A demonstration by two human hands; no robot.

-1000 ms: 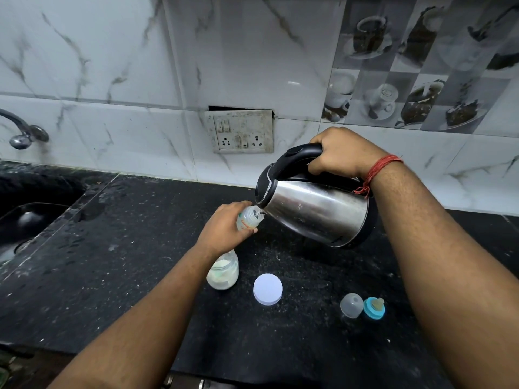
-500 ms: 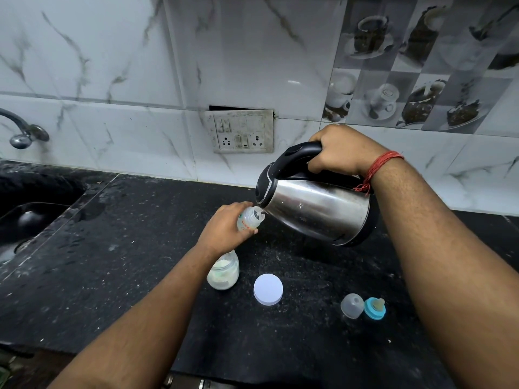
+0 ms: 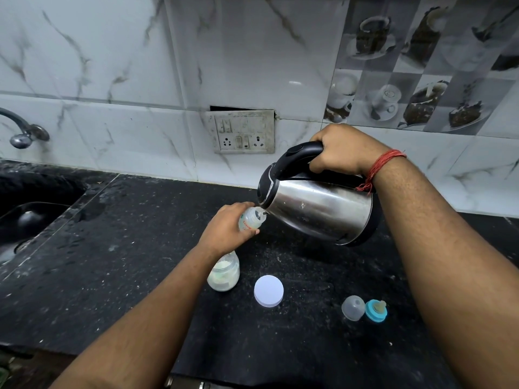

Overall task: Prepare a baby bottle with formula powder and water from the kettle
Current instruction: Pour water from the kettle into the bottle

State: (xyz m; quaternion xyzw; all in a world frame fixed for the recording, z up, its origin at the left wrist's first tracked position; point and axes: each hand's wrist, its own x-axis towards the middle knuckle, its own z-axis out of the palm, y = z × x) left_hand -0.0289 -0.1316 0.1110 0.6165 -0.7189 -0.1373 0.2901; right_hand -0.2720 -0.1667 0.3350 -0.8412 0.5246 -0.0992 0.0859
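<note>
Near the middle of the frame the left hand (image 3: 227,228) is curled around a small clear baby bottle (image 3: 250,219), holding it tilted above the black speckled surface (image 3: 126,276) with its open mouth turned toward the right. The right hand (image 3: 341,150), in the centre right of the frame with a red thread (image 3: 379,167) around its wrist, grips the black handle of a steel kettle (image 3: 320,209). The kettle is tipped to the left, and its spout sits right at the bottle's mouth. Whether water is flowing cannot be told. Just below the left hand, partly hidden by the wrist, a jar of pale formula powder (image 3: 223,274) stands open on the surface, and its round white lid (image 3: 268,290) lies flat beside it to the right. Further right, toward the lower right of the frame, a clear dome cap (image 3: 353,308) and a blue-ringed teat (image 3: 376,310) rest touching each other. At the left edge are a dark sink (image 3: 31,217) and a tap (image 3: 22,133). A switch and socket plate (image 3: 243,131) is set in the marble wall tiles, upper centre.
</note>
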